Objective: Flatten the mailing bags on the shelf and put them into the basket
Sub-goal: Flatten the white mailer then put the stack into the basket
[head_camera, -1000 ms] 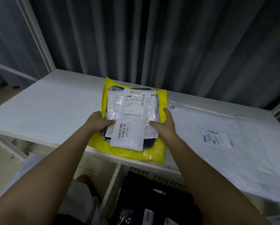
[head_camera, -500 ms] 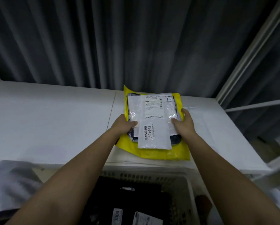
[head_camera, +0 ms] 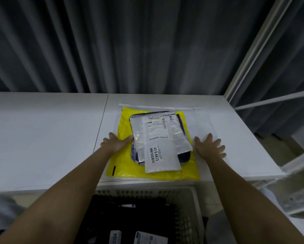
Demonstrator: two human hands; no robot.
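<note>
Lying between both hands on the white shelf (head_camera: 42, 138) is a stack of mailing bags (head_camera: 158, 143). The left hand (head_camera: 117, 144) presses flat on the yellow bag's (head_camera: 126, 166) left edge; the right hand (head_camera: 209, 147) rests spread-fingered just beside the stack. The basket (head_camera: 188, 205) sits below.

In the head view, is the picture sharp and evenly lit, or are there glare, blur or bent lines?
Head view: dim, cool light; soft glare on the clear mailing bag, though its label digits stay readable; the right hand looks slightly smeared, the left hand sharper; the wide lens tilts the shelf post; the basket holds dark shadow.
</note>
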